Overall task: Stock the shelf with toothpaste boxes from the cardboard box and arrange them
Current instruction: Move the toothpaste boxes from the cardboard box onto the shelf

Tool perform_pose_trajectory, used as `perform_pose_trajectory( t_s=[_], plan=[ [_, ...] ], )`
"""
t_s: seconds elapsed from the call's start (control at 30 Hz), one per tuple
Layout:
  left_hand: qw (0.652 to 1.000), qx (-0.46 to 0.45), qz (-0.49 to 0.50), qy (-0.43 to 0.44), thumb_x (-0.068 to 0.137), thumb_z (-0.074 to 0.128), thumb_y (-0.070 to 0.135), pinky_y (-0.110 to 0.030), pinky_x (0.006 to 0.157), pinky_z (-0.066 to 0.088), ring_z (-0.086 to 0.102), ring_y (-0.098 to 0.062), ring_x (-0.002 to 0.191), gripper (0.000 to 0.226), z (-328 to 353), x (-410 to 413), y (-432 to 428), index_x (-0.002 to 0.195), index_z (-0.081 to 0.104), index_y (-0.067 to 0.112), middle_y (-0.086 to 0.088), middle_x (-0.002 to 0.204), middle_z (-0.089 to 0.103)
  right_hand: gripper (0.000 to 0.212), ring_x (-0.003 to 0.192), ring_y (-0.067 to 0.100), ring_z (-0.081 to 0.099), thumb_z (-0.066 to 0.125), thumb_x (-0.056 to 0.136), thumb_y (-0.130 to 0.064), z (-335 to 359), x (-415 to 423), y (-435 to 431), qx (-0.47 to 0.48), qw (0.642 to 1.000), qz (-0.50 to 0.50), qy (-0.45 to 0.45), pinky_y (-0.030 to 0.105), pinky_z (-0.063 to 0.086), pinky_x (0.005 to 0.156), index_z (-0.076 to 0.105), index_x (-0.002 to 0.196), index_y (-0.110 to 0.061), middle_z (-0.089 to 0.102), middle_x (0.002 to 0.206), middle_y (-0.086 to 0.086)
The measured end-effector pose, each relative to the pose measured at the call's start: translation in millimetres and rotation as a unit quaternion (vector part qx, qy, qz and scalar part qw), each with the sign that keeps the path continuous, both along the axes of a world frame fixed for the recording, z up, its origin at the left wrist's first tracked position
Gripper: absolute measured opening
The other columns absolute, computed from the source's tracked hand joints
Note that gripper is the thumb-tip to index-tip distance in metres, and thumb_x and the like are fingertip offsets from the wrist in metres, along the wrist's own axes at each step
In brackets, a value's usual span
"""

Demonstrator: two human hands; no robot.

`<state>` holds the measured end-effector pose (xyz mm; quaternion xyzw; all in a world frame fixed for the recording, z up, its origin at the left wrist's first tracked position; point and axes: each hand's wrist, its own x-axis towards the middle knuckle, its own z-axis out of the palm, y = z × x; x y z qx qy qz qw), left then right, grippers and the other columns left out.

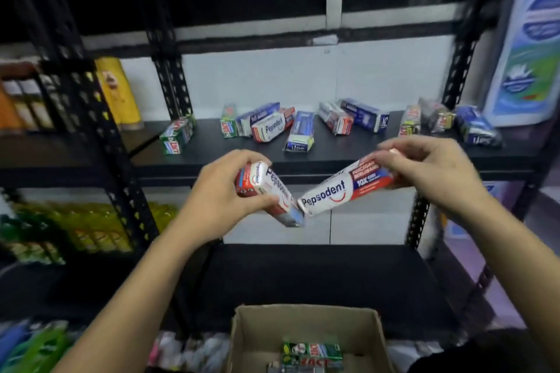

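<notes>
Carton: nearest us, the open brown cardboard box held a few green toothpaste boxes.
Left hand: our left hand gripped a red-and-white Pepsodent toothpaste box.
Right hand: our right hand pinched a second Pepsodent box.
Shelf: mixed toothpaste boxes lay scattered on the black metal shelf; we judged stocking nearly done, arranging not yet begun.

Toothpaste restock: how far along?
Done: several toothpaste boxes lie scattered on the black shelf, unarranged. In hand: the left hand holds a Pepsodent box, the right hand a second Pepsodent box. Left: green boxes in the cardboard box; straightening the shelf.
</notes>
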<state>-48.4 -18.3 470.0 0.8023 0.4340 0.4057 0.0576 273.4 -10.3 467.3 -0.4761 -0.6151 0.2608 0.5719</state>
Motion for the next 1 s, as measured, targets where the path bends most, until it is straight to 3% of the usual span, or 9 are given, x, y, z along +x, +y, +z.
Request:
perform_pose_trajectory(
  t_s=[0.17, 0.33, 0.47, 0.6, 0.73, 0.83, 1.0],
  plan=[
    [0.991, 0.071, 0.042, -0.101, 0.07, 0.088, 0.031, -0.039, 0.083, 0.057, 0.067, -0.008, 0.095, 0.049, 51.9, -23.0, -14.1, 0.112, 0.062, 0.029, 0.011, 0.104, 0.069, 0.006, 0.07, 0.018, 0.072, 0.072, 0.086, -0.014, 55.0, 13.1, -1.0, 0.066, 0.991, -0.005, 0.115, 0.026, 0.059, 0.058, 0.071, 0.091, -0.011, 0.075, 0.077, 0.004],
    [0.964, 0.164, 0.127, -0.166, 0.074, 0.085, 0.034, -0.025, 0.079, 0.055, 0.064, -0.009, 0.095, 0.045, 71.9, -39.0, 9.5, 0.108, 0.057, 0.022, 0.004, 0.107, 0.066, 0.006, 0.082, 0.019, 0.074, 0.072, 0.088, -0.02, 80.3, 29.4, 11.6, 0.125, 0.981, -0.048, 0.14, 0.027, 0.06, 0.063, 0.069, 0.093, -0.018, 0.074, 0.093, 0.008],
    [0.933, 0.218, 0.221, -0.182, 0.072, 0.085, 0.027, -0.023, 0.069, 0.039, 0.05, -0.01, 0.086, 0.041, 50.6, -42.2, 65.6, 0.095, 0.052, 0.02, 0.003, 0.097, 0.056, 0.008, 0.084, 0.023, 0.074, 0.075, 0.085, -0.026, 79.7, 40.2, 35.2, 0.144, 0.973, -0.112, 0.144, 0.038, 0.061, 0.069, 0.07, 0.091, -0.023, 0.073, 0.096, 0.007],
    [0.925, 0.16, 0.286, -0.192, 0.072, 0.085, 0.02, -0.032, 0.072, 0.042, 0.045, -0.014, 0.083, 0.04, 13.1, -49.3, 122.2, 0.092, 0.051, 0.011, -0.003, 0.097, 0.05, 0.01, 0.083, 0.02, 0.074, 0.076, 0.082, -0.031, 66.8, 54.2, 58.9, 0.14, 0.966, -0.166, 0.141, 0.045, 0.061, 0.072, 0.071, 0.089, -0.027, 0.073, 0.094, 0.006],
    [0.926, 0.053, 0.346, -0.142, 0.071, 0.086, 0.02, -0.042, 0.078, 0.044, 0.049, -0.026, 0.089, 0.049, -18.6, -49.7, 149.9, 0.097, 0.045, 0.011, -0.01, 0.109, 0.047, 0.02, 0.083, 0.017, 0.074, 0.076, 0.082, -0.033, 53.2, 69.1, 75.4, 0.139, 0.961, -0.209, 0.118, 0.041, 0.062, 0.07, 0.072, 0.097, -0.021, 0.073, 0.091, 0.001],
    [0.925, 0.053, 0.356, -0.12, 0.073, 0.085, 0.026, -0.042, 0.08, 0.043, 0.047, -0.024, 0.092, 0.052, -22.2, -45.8, 155.0, 0.102, 0.045, 0.009, -0.012, 0.114, 0.047, 0.024, 0.077, 0.013, 0.073, 0.075, 0.081, -0.034, 48.9, 78.3, 82.3, 0.138, 0.959, -0.221, 0.111, 0.036, 0.061, 0.067, 0.072, 0.1, -0.018, 0.072, 0.086, -0.001],
    [0.932, 0.026, 0.351, -0.088, 0.076, 0.083, 0.035, -0.045, 0.095, 0.043, 0.048, -0.031, 0.116, 0.064, -17.8, -41.9, 167.5, 0.121, 0.049, 0.005, -0.015, 0.128, 0.047, 0.026, 0.078, 0.007, 0.07, 0.072, 0.08, -0.04, 42.3, 89.4, 96.4, 0.151, 0.941, -0.288, 0.099, 0.029, 0.06, 0.066, 0.072, 0.098, -0.022, 0.072, 0.088, -0.003]
  ],
)
